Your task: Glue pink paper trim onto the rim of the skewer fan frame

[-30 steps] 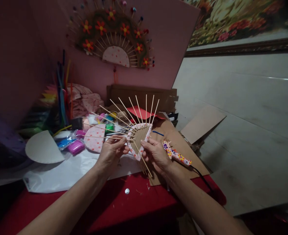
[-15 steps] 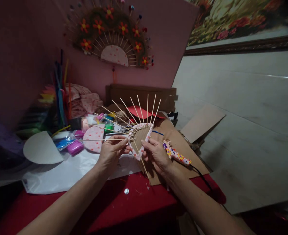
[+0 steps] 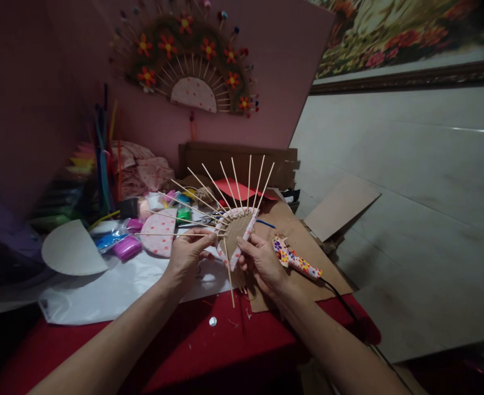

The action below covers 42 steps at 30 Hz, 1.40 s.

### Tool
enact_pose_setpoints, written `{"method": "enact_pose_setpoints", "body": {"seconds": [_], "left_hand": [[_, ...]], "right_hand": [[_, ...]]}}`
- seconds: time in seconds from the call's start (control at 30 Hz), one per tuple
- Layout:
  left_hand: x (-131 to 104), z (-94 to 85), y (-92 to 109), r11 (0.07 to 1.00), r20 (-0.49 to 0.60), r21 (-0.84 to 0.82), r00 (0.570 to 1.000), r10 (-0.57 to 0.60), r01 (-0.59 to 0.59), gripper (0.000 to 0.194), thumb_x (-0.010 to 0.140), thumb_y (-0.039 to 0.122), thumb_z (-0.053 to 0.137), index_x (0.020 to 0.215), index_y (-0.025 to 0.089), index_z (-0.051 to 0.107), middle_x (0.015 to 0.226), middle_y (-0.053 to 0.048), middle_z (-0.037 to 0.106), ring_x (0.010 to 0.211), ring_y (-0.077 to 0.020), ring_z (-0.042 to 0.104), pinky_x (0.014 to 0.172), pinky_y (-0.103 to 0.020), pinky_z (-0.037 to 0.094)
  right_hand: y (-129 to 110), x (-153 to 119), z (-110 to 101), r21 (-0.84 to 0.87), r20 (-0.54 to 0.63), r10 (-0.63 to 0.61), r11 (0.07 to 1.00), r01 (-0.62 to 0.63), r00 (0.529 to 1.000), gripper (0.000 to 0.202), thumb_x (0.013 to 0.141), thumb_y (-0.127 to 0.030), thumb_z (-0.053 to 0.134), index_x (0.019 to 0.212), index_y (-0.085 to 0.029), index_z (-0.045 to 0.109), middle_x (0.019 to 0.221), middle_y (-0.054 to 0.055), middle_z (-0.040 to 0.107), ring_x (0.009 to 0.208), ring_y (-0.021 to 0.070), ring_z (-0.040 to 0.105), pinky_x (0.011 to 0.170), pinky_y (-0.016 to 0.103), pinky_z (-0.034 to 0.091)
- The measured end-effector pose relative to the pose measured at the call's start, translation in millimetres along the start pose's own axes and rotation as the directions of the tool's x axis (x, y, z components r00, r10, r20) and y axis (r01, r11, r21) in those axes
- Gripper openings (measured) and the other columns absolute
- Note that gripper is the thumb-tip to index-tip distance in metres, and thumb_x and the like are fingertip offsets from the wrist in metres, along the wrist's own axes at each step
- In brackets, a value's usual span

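Between my hands is a cardboard half-disc, its curved rim and straight edge wrapped in pink-spotted white fabric. Several thin wooden sticks fan out from its curved rim. My left hand pinches the leftmost stick close to the rim, thumb on top. My right hand grips the half-disc by its straight edge, thumb on the cardboard face. Another stick crosses the half-disc's lower left and points down towards the table edge. How that stick is fixed at its upper end is unclear.
Right of my hands, a flower-patterned glue gun with a black cord lies on a cardboard sheet. On the left are a spotted half-disc, a white half-disc and packets of coloured clay. A decorated fan hangs behind.
The downward stick has swung left at its lower end, from slanting right to nearly vertical. The half-disc and both hands stay almost where they were.
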<state>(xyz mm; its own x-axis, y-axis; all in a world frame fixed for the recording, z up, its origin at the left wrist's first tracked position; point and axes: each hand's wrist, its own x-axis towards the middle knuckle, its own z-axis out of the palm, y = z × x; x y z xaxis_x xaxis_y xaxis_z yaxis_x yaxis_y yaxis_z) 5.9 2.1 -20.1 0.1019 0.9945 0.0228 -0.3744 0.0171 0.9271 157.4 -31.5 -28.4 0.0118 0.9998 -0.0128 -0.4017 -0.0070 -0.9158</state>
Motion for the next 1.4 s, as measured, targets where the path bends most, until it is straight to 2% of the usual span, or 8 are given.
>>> {"method": "enact_pose_setpoints", "body": {"seconds": [0.23,0.47,0.67,0.9,1.03,1.1,1.23,1.4], "left_hand": [[0.2,0.8,-0.3,0.999,-0.009,-0.039,1.0,-0.03,0.03,0.02,0.058,0.022,0.073,0.068,0.011,0.06,0.064,0.0,0.059,0.056,-0.0108,0.055,0.047,-0.023,0.047],[-2.8,5.3,2.9,0.999,-0.053,-0.041,0.999,-0.001,-0.001,0.02,0.055,0.021,0.073,0.062,0.011,0.057,0.061,0.0,0.057,0.054,-0.0106,0.054,0.045,-0.022,0.045],[-3.3,3.0,-0.4,0.999,-0.042,-0.004,0.998,0.049,-0.049,0.02,0.057,0.024,0.072,0.062,0.012,0.057,0.061,0.0,0.055,0.053,-0.0112,0.053,0.047,-0.024,0.045],[-2.0,3.1,-1.8,0.998,-0.1,-0.036,0.994,0.054,-0.058,0.024,0.054,0.024,0.074,0.065,0.013,0.056,0.063,0.001,0.056,0.053,-0.0103,0.052,0.044,-0.022,0.042],[-2.7,3.8,-0.7,0.998,-0.094,-0.039,0.994,0.053,-0.057,0.022,0.054,0.021,0.073,0.065,0.013,0.056,0.06,0.002,0.055,0.053,-0.0088,0.053,0.052,-0.023,0.045],[-3.8,4.3,0.7,0.998,-0.086,-0.05,0.996,0.03,-0.035,0.023,0.055,0.022,0.073,0.066,0.013,0.055,0.06,0.003,0.055,0.052,-0.0085,0.053,0.054,-0.024,0.046],[-3.7,4.5,2.4,0.999,-0.137,-0.03,0.99,-0.024,0.02,0.029,0.052,0.024,0.074,0.066,0.014,0.051,0.06,0.004,0.054,0.051,-0.0104,0.054,0.047,-0.025,0.046],[-0.7,3.6,2.7,0.999,-0.181,-0.02,0.983,0.024,-0.028,0.03,0.05,0.023,0.074,0.067,0.014,0.051,0.058,0.004,0.055,0.05,-0.0098,0.053,0.046,-0.024,0.045]], "right_hand": [[3.1,-0.1,1.1,-0.011,0.002,-0.033,0.999,0.033,0.999,0.02,0.07,-0.033,0.066,0.07,-0.016,0.055,0.051,-0.006,0.053,0.04,0.0035,0.043,0.037,0.013,0.033],[5.9,-1.6,1.9,0.042,-0.001,0.001,0.999,-0.001,1.0,0.022,0.067,-0.033,0.07,0.072,-0.016,0.056,0.05,-0.006,0.051,0.041,0.0034,0.043,0.037,0.012,0.032],[8.1,-2.0,2.2,0.052,-0.012,0.034,0.998,-0.033,0.999,0.024,0.066,-0.032,0.071,0.072,-0.016,0.055,0.051,-0.006,0.051,0.04,0.0031,0.042,0.036,0.012,0.032],[10.1,-2.7,3.7,0.028,-0.017,0.052,0.998,-0.052,0.998,0.022,0.067,-0.033,0.07,0.074,-0.016,0.056,0.053,-0.006,0.052,0.042,0.0039,0.043,0.037,0.013,0.033],[9.8,-2.0,4.9,0.034,-0.022,0.045,0.998,-0.044,0.999,0.023,0.067,-0.032,0.07,0.073,-0.015,0.056,0.053,-0.005,0.053,0.041,0.0035,0.043,0.036,0.012,0.033],[9.9,-1.7,5.5,0.02,-0.022,0.045,0.999,-0.045,0.999,0.023,0.067,-0.033,0.069,0.072,-0.015,0.055,0.052,-0.004,0.054,0.04,0.0035,0.043,0.036,0.012,0.033],[11.4,0.0,5.9,-0.024,-0.004,0.041,0.999,-0.041,0.999,0.025,0.069,-0.037,0.067,0.068,-0.015,0.054,0.049,-0.004,0.054,0.039,0.004,0.043,0.035,0.013,0.032],[9.0,0.6,6.3,-0.121,0.019,0.048,0.992,-0.045,0.999,0.03,0.07,-0.044,0.064,0.067,-0.015,0.055,0.044,-0.004,0.054,0.032,0.004,0.042,0.032,0.013,0.031]]}}
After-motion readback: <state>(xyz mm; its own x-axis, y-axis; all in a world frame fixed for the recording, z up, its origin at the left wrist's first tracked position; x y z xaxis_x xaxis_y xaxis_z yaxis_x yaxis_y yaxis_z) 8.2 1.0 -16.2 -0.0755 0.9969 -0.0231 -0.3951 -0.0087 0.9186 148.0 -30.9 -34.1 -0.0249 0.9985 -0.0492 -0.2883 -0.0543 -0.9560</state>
